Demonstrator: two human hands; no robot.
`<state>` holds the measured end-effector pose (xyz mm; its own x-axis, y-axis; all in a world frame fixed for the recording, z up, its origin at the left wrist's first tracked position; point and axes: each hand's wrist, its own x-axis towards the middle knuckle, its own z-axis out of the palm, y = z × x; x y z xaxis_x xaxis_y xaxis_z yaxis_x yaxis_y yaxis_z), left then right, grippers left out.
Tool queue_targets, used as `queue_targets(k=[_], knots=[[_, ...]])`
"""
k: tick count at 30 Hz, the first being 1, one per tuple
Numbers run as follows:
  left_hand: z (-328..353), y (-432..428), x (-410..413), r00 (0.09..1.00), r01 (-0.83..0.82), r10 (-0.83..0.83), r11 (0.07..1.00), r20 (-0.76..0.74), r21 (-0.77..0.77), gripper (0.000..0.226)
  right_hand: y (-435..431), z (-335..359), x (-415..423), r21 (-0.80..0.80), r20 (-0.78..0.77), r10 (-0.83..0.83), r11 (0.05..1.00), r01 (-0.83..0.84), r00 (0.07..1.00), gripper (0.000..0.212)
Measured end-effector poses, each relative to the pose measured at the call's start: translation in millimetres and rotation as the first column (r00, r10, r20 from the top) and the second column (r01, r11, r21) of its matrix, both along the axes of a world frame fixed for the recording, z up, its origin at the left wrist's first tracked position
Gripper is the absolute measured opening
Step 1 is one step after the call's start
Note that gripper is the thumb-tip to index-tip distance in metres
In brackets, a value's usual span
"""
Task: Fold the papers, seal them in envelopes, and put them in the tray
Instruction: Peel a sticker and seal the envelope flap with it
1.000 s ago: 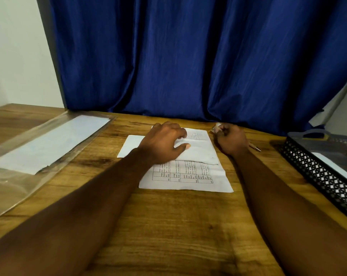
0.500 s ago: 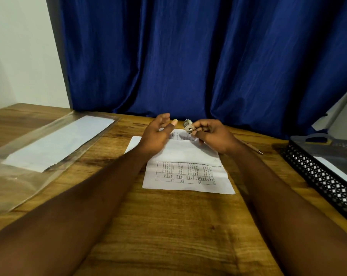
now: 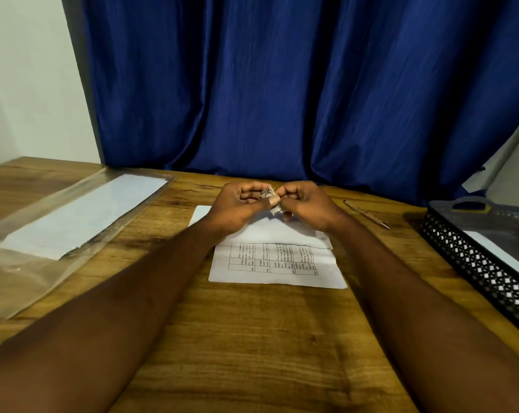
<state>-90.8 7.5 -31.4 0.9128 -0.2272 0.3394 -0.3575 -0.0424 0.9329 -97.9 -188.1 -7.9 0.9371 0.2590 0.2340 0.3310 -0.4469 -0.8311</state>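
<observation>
Both hands raised just above the far edge of the paper (image 3: 277,263), meeting at a small crumpled grey scrap (image 3: 270,198). Left hand (image 3: 240,205) pinching one side of it between thumb and fingers; right hand (image 3: 304,204) pinching the other side. Paper flat on the wooden table (image 3: 252,338), top part folded down over a printed grid. Beneath it, a white envelope (image 3: 201,212) showing at the left. Pen (image 3: 366,214) lying to the right. Black mesh tray (image 3: 472,263) at the right edge. Clear plastic sleeve (image 3: 73,216) with white sheets on the left.
</observation>
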Motion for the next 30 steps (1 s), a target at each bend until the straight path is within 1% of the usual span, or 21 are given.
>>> queue_targets(k=[2, 4, 7, 10, 14, 17, 22, 25, 28, 30], knots=[[-1, -1, 1, 1.000, -0.007, 0.008, 1.000, 0.008, -0.031, 0.029, 1, 0, 1, 0.028, -0.009, 0.004, 1.000, -0.004, 1.000, 0.027], [0, -1, 0, 1.000, -0.024, 0.024, 0.995, 0.004, -0.095, 0.027, 3, 1, -1, 0.098, 0.009, -0.020, 0.995, 0.019, 1.000, 0.029], [0, 1, 1, 0.993, -0.057, 0.030, 0.968, -0.114, -0.245, 0.032, 6, 4, -1, 0.250, 0.074, -0.131, 0.962, 0.108, 0.989, 0.028], [1, 3, 3, 0.986, -0.090, 0.040, 0.946, -0.165, -0.311, 0.034, 10, 6, -2, 0.300, 0.024, -0.190, 0.938, 0.174, 0.981, 0.028], [2, 4, 4, 0.982, -0.114, 0.062, 0.948, -0.178, -0.296, 0.032, 18, 5, -3, 0.182, -0.033, -0.166, 0.969, 0.169, 0.986, 0.024], [2, 3, 4, 0.981, -0.120, 0.067, 0.950, -0.185, -0.290, 0.031, 24, 3, -3, 0.228, -0.092, -0.191, 0.951, 0.207, 0.977, 0.012], [1, 3, 5, 0.977, -0.139, 0.087, 0.952, -0.195, -0.273, 0.032, 26, 6, -5, 0.254, -0.125, -0.222, 0.935, 0.247, 0.967, 0.009], [1, 4, 5, 0.978, -0.123, 0.065, 0.946, -0.197, -0.299, 0.032, 26, 8, -5, 0.294, -0.191, -0.191, 0.925, 0.242, 0.963, 0.008], [2, 4, 5, 0.977, -0.112, 0.047, 0.944, -0.210, -0.311, 0.029, 24, 8, -4, 0.331, -0.251, -0.137, 0.918, 0.218, 0.958, 0.007], [3, 4, 6, 0.973, -0.114, 0.045, 0.945, -0.224, -0.308, 0.026, 23, 7, -3, 0.359, -0.280, -0.135, 0.904, 0.234, 0.950, 0.006]])
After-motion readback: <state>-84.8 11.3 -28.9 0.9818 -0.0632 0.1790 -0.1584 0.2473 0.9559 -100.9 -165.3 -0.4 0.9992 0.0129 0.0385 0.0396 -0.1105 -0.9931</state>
